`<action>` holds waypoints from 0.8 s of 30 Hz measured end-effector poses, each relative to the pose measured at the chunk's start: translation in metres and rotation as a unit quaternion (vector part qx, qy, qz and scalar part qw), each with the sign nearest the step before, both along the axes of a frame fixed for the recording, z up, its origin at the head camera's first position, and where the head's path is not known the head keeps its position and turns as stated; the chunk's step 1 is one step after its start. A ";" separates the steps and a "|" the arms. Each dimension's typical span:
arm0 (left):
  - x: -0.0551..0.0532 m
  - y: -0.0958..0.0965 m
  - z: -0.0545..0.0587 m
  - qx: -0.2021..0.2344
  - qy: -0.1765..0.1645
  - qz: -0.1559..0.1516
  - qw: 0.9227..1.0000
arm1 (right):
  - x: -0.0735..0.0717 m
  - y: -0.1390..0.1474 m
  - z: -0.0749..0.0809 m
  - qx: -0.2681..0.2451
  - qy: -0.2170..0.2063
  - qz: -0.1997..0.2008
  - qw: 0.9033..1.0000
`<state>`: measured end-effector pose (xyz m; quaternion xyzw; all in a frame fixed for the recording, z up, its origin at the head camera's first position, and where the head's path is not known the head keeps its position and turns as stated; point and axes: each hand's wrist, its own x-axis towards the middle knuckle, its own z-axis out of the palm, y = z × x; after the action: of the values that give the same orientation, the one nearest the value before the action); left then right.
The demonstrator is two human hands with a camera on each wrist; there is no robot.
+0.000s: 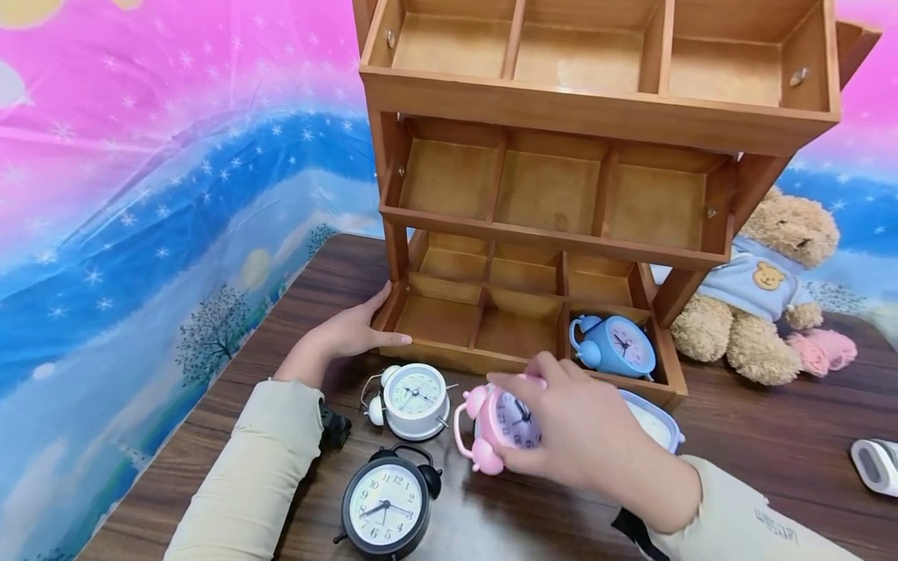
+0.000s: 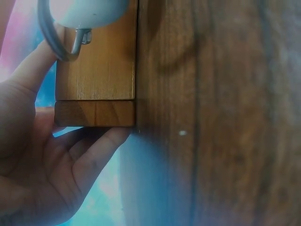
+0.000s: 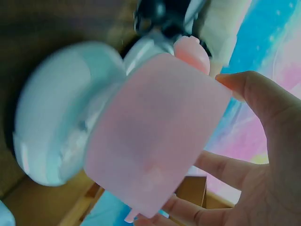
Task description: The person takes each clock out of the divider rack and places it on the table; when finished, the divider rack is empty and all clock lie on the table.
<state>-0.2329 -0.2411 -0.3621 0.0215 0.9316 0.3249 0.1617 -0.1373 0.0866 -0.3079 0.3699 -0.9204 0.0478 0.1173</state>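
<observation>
My right hand (image 1: pixel 578 425) holds a pink twin-bell alarm clock (image 1: pixel 486 425), tilted, with thumb and fingers on opposite sides of its body. In the right wrist view the smooth back of the pink clock (image 3: pixel 150 127) shows. My left hand (image 1: pixel 351 323) rests spread against the front left corner of a tiered wooden shelf (image 1: pixel 456 352), thumb along the front, other fingers along the side. A white alarm clock (image 1: pixel 415 399) and a black alarm clock (image 1: pixel 386 506) stand on the table between my arms. A blue alarm clock (image 1: pixel 620 347) sits in the bottom-right front compartment.
Behind my right hand, a pale blue-rimmed container (image 1: pixel 652 421) is partly hidden. A teddy bear (image 1: pixel 768 276) sits right of the shelf, beside pink fabric flowers (image 1: pixel 824 348). A white object (image 1: pixel 875 465) lies at the table's (image 1: pixel 765 436) right. A colourful cloth (image 1: pixel 175 195) hangs behind.
</observation>
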 end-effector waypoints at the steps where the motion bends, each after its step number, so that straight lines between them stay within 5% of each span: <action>1: 0.000 -0.001 0.000 0.000 0.001 -0.001 1.000 | 0.005 0.001 -0.001 0.005 -0.003 0.001 1.000; 10: -0.001 -0.002 0.004 -0.001 0.006 -0.006 1.000 | 0.033 0.007 -0.010 0.058 -0.049 -0.018 0.997; 24: -0.001 0.000 -0.002 -0.001 0.003 -0.008 1.000 | 0.045 0.007 -0.029 0.083 -0.134 0.006 0.987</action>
<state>-0.2338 -0.2412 -0.3642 0.0294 0.9320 0.3231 0.1618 -0.0922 0.0933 -0.3372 0.3742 -0.9263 0.0215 -0.0385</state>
